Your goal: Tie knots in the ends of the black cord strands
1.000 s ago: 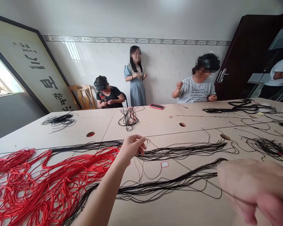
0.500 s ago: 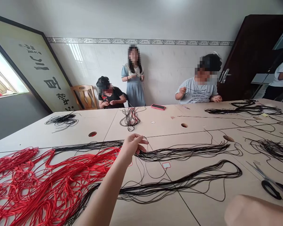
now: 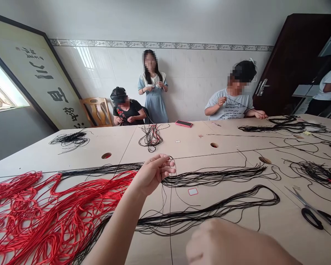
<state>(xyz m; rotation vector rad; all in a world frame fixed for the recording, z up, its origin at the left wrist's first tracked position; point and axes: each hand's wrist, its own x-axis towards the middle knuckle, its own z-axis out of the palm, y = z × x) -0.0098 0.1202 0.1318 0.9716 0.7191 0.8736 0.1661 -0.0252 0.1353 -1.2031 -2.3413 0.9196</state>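
Note:
My left hand (image 3: pixel 156 173) is raised over the middle of the table, thumb and index finger pinched on a thin black cord (image 3: pixel 170 239). The cord makes a small loop at the fingertips and runs straight down past the bottom edge of the view. The other fingers are loosely curled. Low in the view, my right hand (image 3: pixel 215 241) is closed in a blurred fist, back towards me; its fingertips and anything in them are hidden. Black cord bundles lie beyond my left hand (image 3: pixel 215 177) and beneath it (image 3: pixel 187 217).
Red cords (image 3: pixel 71 209) cover the table's left side. Open scissors (image 3: pixel 309 211) lie at right, near a black cord tangle (image 3: pixel 317 173). A pink-cased phone (image 3: pixel 184 123) sits at the far edge. Three people across the table handle cords or small items; another person stands at far right.
My right hand has moved left, towards the middle of the view. The black cord from my left hand has swung from slanting right to nearly vertical. The view has shifted slightly.

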